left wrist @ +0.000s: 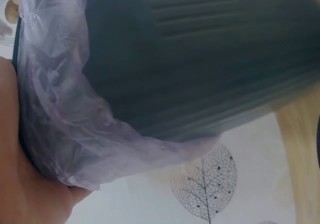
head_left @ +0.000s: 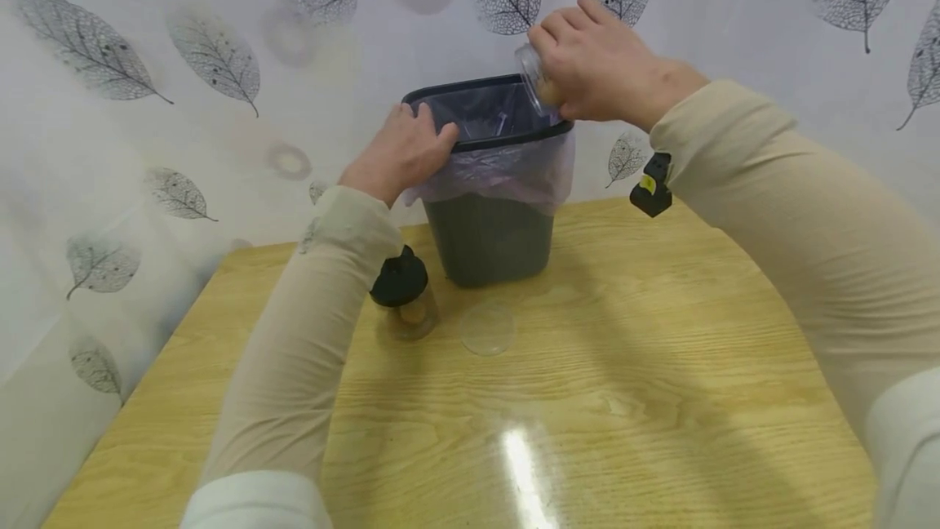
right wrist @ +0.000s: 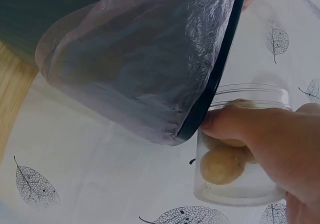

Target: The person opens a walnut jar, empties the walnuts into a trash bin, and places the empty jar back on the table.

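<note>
A dark grey-green trash bin (head_left: 488,239) stands against the wall, its black rim lined with a thin pinkish plastic bag (head_left: 507,170). My left hand (head_left: 411,149) grips the near left part of the rim, over the bag's edge. At the opposite side, my right hand (head_left: 598,64) holds a clear jar (right wrist: 240,196), tipped so its open mouth faces into the bin. Several round light-brown balls (right wrist: 222,166) are inside the jar, partly hidden by my thumb. The jar's mouth comes right up at the rim in the right wrist view.
On the wooden table (head_left: 624,349), left of the bin, stands a clear jar with a black lid (head_left: 400,288) and something brownish inside. A clear round disc (head_left: 488,329) lies in front of the bin. The leaf-patterned wall (head_left: 242,186) rises directly behind.
</note>
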Available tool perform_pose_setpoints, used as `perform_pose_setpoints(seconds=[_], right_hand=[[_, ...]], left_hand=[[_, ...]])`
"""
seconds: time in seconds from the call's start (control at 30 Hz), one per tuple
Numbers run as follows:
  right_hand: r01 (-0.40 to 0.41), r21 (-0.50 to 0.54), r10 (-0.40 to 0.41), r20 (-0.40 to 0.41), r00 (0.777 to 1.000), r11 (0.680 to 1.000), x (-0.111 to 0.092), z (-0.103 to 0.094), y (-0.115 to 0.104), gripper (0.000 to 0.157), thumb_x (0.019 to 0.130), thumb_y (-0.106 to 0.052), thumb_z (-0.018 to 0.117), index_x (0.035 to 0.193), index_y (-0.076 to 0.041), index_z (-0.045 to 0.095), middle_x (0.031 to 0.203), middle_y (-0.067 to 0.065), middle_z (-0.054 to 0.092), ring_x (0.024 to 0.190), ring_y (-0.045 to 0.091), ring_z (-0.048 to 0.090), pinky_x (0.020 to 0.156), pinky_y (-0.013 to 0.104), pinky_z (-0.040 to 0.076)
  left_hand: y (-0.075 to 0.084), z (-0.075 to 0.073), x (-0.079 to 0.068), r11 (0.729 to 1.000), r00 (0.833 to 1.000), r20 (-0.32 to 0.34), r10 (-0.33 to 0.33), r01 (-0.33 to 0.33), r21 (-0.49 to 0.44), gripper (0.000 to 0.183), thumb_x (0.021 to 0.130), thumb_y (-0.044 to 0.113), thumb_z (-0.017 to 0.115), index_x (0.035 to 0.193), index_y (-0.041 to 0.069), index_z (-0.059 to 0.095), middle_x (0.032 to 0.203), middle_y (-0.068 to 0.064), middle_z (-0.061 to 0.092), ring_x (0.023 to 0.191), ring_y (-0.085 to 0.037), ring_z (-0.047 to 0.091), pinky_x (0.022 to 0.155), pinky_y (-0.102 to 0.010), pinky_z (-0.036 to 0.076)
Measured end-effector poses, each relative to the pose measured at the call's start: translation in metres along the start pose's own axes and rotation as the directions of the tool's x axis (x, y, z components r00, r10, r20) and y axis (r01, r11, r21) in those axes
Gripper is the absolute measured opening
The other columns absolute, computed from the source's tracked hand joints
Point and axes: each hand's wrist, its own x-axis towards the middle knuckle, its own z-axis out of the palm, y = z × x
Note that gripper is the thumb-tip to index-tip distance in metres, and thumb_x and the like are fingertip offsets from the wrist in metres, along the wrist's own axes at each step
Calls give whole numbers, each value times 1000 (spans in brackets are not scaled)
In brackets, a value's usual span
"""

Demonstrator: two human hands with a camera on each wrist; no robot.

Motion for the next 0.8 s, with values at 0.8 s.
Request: perform_pose_setpoints(seconds=[0.8], right_hand=[[76,-155,-93,-107,990,985,-9,9,3,86,73,-11,84,141,13,36,138,32,44,135,47,35,123,57,14]], left_hand=[[1,4,-2,999,1000,-29,-6,5,-35,74,104,45,8,156,-8,4,163,-28,7,154,-38,7,126,-44,5]])
